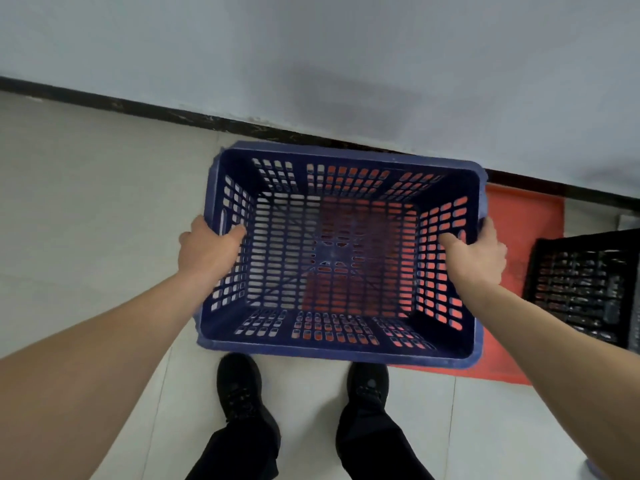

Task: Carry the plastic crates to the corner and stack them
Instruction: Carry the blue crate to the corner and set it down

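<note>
Gripping the short left wall of the blue crate, the left hand is closed over the rim, thumb inside and fingers outside. This empty slotted crate is held level in front of the person, above two black shoes on the pale tiled floor, near the wall's dark skirting. Through its slots a red mat or lid shows underneath and to the right. On the opposite short wall the right hand is clamped likewise, thumb inside. Further right a black crate sits on the floor
</note>
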